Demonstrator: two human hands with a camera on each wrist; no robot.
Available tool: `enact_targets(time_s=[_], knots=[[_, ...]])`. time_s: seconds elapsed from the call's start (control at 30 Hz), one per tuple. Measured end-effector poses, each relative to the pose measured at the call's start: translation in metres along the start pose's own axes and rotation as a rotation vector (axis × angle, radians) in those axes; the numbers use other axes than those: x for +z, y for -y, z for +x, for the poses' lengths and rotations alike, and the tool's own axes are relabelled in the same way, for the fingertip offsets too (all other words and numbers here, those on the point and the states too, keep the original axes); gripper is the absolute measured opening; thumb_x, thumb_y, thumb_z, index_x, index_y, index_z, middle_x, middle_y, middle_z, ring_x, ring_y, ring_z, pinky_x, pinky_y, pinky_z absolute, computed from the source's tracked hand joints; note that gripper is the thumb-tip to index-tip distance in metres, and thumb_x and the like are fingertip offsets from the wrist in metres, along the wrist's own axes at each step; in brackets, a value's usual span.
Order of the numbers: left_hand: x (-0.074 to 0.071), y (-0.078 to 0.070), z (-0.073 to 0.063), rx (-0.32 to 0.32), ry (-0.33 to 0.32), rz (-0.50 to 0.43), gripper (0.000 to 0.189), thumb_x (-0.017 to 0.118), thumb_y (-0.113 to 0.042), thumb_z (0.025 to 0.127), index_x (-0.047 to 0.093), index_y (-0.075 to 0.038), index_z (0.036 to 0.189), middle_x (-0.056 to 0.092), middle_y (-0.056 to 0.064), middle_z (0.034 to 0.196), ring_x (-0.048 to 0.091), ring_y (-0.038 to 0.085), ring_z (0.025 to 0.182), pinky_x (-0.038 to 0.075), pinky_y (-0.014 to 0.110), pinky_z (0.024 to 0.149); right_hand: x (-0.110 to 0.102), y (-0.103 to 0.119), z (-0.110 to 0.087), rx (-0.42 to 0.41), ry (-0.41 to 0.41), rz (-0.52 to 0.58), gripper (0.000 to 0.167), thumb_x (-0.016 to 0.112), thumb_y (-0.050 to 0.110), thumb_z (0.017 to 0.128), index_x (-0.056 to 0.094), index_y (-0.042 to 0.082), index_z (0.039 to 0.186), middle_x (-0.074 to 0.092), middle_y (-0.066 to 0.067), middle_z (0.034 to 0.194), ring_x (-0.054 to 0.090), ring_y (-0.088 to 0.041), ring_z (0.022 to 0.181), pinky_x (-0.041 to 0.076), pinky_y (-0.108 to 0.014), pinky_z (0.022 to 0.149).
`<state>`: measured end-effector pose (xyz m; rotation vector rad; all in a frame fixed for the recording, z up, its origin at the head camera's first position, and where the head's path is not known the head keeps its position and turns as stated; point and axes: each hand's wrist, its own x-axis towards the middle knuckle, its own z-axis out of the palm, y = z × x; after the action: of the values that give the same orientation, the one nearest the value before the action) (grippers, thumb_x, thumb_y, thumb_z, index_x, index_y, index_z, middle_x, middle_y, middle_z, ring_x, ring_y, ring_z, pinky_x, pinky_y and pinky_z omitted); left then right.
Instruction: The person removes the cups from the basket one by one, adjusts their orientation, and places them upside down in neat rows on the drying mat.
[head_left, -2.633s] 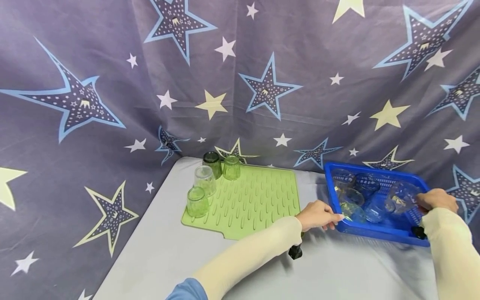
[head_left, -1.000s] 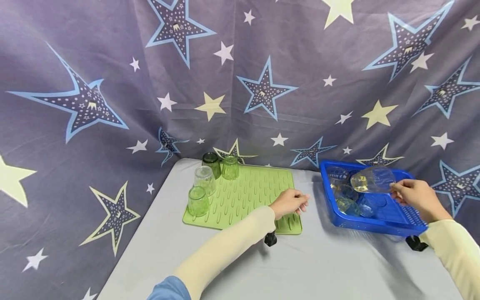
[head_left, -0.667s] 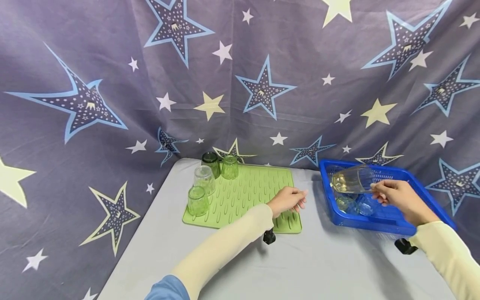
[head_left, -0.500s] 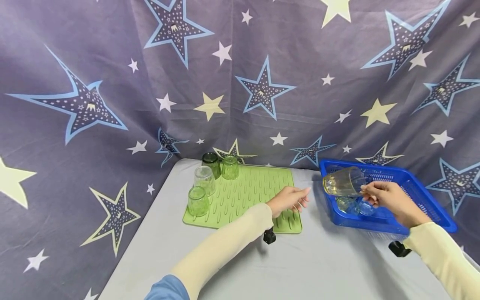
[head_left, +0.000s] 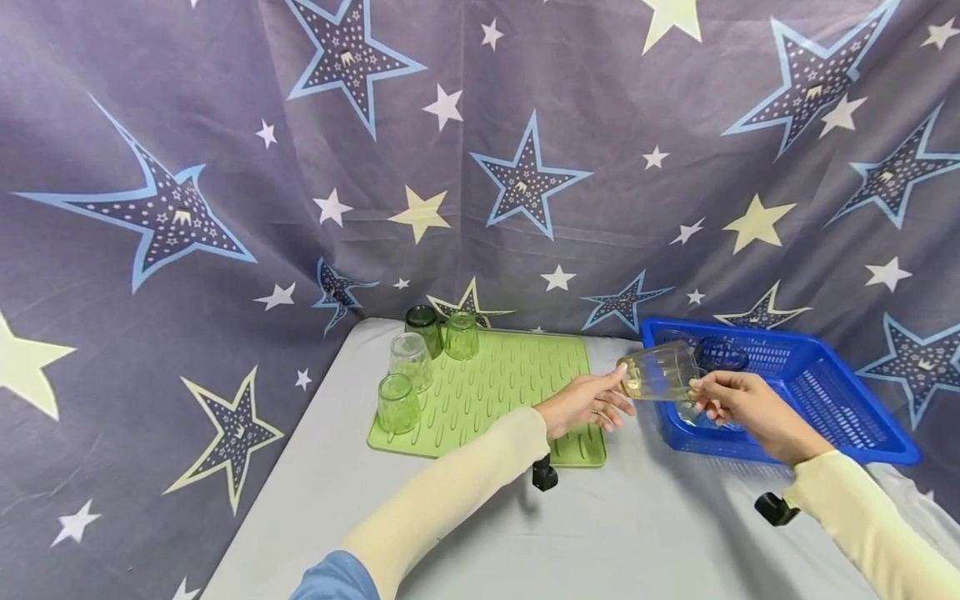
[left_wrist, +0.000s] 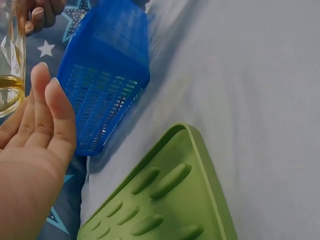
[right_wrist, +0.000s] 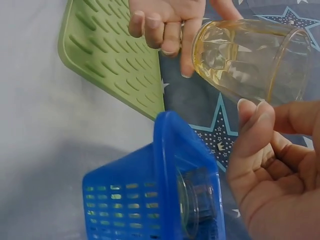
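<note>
A clear drinking glass (head_left: 660, 372) with an amber-tinted base lies tilted sideways in the air, over the near left part of the blue basket. My right hand (head_left: 757, 412) pinches it at the rim end between thumb and fingers, plain in the right wrist view, where the glass (right_wrist: 250, 62) shows a faceted base. My left hand (head_left: 585, 404) is by the base with its fingers extended and spread. In the left wrist view the fingers of the left hand (left_wrist: 37, 145) are straight; whether they touch the glass, I cannot tell.
The blue basket (head_left: 847, 400) stands on the right with more glassware inside, partly hidden. A green drying mat (head_left: 517, 375) carries several upturned glasses along its left side, including a green glass (head_left: 397, 404). A starry curtain hangs behind the white table (head_left: 570, 542).
My right hand has lifted the glass out of the basket and carried it left towards my left hand. The left hand has left the basket rim and its fingers have opened out beside the base.
</note>
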<state>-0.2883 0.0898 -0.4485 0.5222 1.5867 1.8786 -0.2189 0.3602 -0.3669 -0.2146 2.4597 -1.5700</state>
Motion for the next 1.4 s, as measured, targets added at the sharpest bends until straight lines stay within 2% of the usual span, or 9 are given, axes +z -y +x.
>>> enact_targets(time_s=[0.17,0.43,0.57,0.7,0.77,0.87,1.03,1.2,1.4], knots=[[0.001,-0.002,0.000,0.022,0.027,-0.073,0.063,0.050,-0.057,0.104,0.050,-0.007,0.143,0.073,0.012,0.102,0.064,0.019,0.076,0.055,0.030,0.070,0.006,-0.001,0.002,0.025,0.021,0.060,0.037,0.057,0.028,0.108,0.063,-0.008,0.114,0.067,-0.005,0.090,0.058,-0.013,0.075,0.053,-0.030,0.067],[-0.002,-0.002,0.000,0.053,0.029,-0.205,0.051,0.055,-0.056,0.102,0.062,-0.009,0.118,0.070,0.013,0.101,0.061,0.018,0.076,0.053,0.028,0.068,0.014,-0.006,0.006,0.039,0.050,0.135,0.033,0.058,0.027,0.108,0.063,-0.005,0.113,0.067,-0.007,0.092,0.059,-0.013,0.075,0.054,-0.029,0.067],[-0.005,-0.002,-0.002,0.077,0.006,-0.208,0.050,0.058,-0.052,0.101,0.061,-0.006,0.120,0.068,0.010,0.096,0.059,0.016,0.074,0.052,0.026,0.069,0.019,-0.009,0.008,0.052,0.052,0.114,0.036,0.060,0.031,0.107,0.065,-0.004,0.114,0.067,-0.007,0.092,0.059,-0.014,0.075,0.055,-0.029,0.068],[-0.008,-0.003,-0.005,0.099,-0.023,-0.189,0.051,0.059,-0.046,0.102,0.059,0.000,0.125,0.065,0.007,0.093,0.059,0.015,0.074,0.053,0.026,0.069,0.022,-0.013,0.008,0.052,0.034,0.016,0.044,0.061,0.039,0.105,0.067,-0.003,0.116,0.066,-0.012,0.094,0.060,-0.019,0.077,0.056,-0.032,0.068],[-0.010,-0.004,-0.006,0.109,-0.032,-0.163,0.049,0.059,-0.045,0.102,0.060,0.000,0.123,0.063,0.005,0.093,0.059,0.015,0.074,0.053,0.027,0.070,0.022,-0.015,0.006,0.030,0.010,-0.080,0.044,0.063,0.040,0.104,0.068,-0.002,0.116,0.065,-0.013,0.094,0.060,-0.022,0.077,0.056,-0.035,0.068],[-0.016,-0.005,-0.008,0.120,-0.052,-0.123,0.042,0.059,-0.045,0.102,0.061,-0.007,0.121,0.062,0.004,0.094,0.060,0.015,0.075,0.054,0.028,0.072,0.022,-0.017,0.002,-0.007,-0.047,-0.253,0.042,0.067,0.042,0.100,0.070,0.002,0.114,0.067,-0.012,0.090,0.062,-0.025,0.075,0.056,-0.037,0.066],[-0.026,-0.006,-0.009,0.137,-0.077,-0.074,0.046,0.060,-0.047,0.102,0.058,-0.009,0.128,0.060,0.003,0.093,0.062,0.017,0.078,0.054,0.030,0.075,0.021,-0.020,-0.001,-0.063,-0.147,-0.490,0.037,0.076,0.040,0.094,0.075,0.006,0.108,0.072,-0.006,0.086,0.065,-0.022,0.069,0.057,-0.037,0.059],[-0.035,-0.009,-0.013,0.139,-0.104,0.019,0.045,0.061,-0.046,0.103,0.060,-0.007,0.126,0.064,0.004,0.093,0.065,0.018,0.082,0.057,0.037,0.085,0.022,-0.025,-0.003,-0.106,-0.168,-0.588,0.034,0.083,0.042,0.088,0.080,0.010,0.101,0.075,-0.002,0.091,0.065,-0.018,0.073,0.054,-0.035,0.060],[-0.047,-0.016,-0.021,0.115,-0.196,0.121,0.046,0.067,-0.046,0.099,0.064,-0.006,0.119,0.064,0.006,0.094,0.066,0.019,0.080,0.058,0.044,0.088,0.023,-0.028,-0.003,-0.175,-0.183,-0.648,0.027,0.086,0.041,0.083,0.082,0.016,0.093,0.076,0.002,0.091,0.066,-0.014,0.080,0.054,-0.035,0.068]])
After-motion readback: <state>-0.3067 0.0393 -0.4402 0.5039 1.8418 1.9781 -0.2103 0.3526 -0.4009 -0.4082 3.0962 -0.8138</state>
